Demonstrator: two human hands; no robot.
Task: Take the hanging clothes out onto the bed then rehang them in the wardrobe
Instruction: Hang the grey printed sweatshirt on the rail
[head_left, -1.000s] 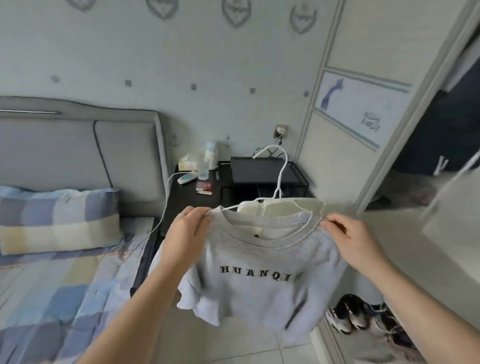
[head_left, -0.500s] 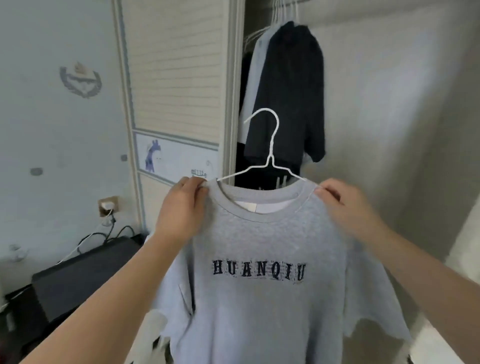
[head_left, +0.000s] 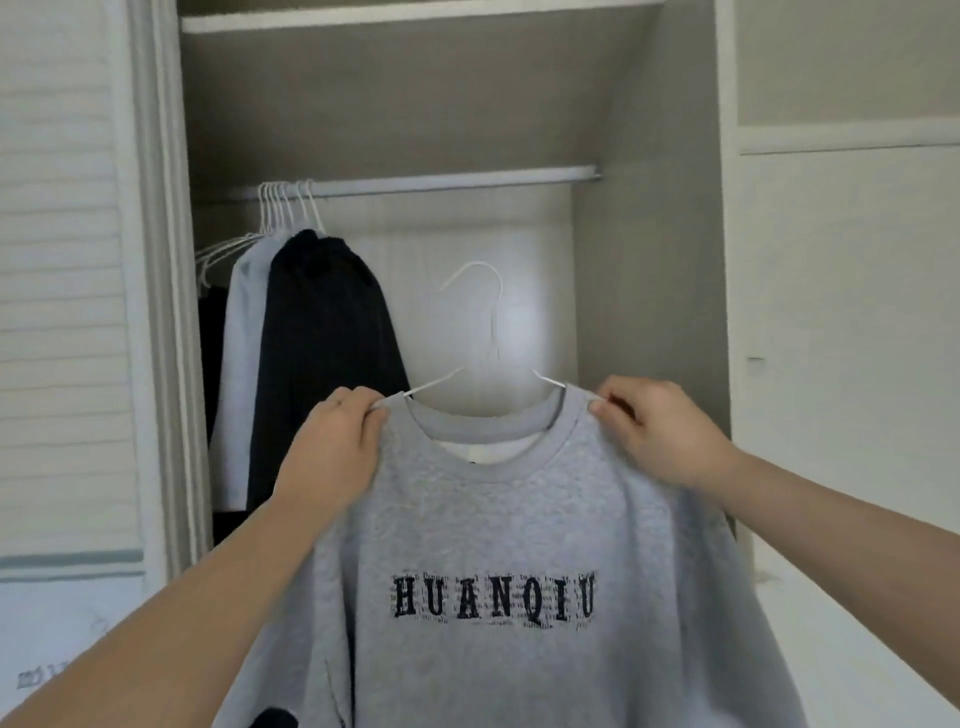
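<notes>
**Grey sweatshirt held up at the wardrobe opening**

Head view. I note the left hand (head_left: 332, 447) pinching the left shoulder of the grey sweatshirt (head_left: 493, 519), fingers curled over cloth and wire. The right hand (head_left: 654, 431) pinches the right shoulder likewise. The sweatshirt hangs between and below both grips, print facing me. The white wire hanger (head_left: 436, 383) has its hook midway between the hands, above them and clear of the rail (head_left: 441, 182) higher up. A dark garment (head_left: 322, 338) and a pale garment (head_left: 244, 322) hang on that rail, up-left of the left grip.

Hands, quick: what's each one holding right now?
Left hand: pinches the grey sweatshirt at one shoulder.
Right hand: pinches the sweatshirt's other shoulder.
</notes>
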